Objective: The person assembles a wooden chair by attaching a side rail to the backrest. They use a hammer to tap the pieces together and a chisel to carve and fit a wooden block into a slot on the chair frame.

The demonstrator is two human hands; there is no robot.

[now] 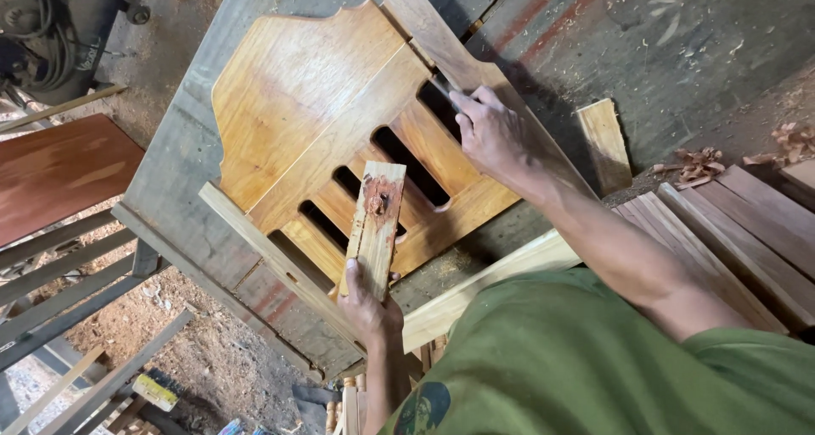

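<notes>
My left hand (367,302) grips the near end of a small pale wooden strip (375,223) that carries a blob of reddish-brown paste at its far end. It hovers over a varnished orange-brown slatted wooden panel (297,87) lying on a grey workbench (182,159). My right hand (490,132) rests on the panel's far slats and pinches a thin dark tool (443,85), whose tip touches the top of a slot next to a long side rail (424,19).
A short wood offcut (604,143) lies right of the panel. Stacked planks (747,231) and wood shavings (692,165) are at the right. A reddish board (55,172) and grey slats (59,291) stand left. A machine (42,28) sits top left.
</notes>
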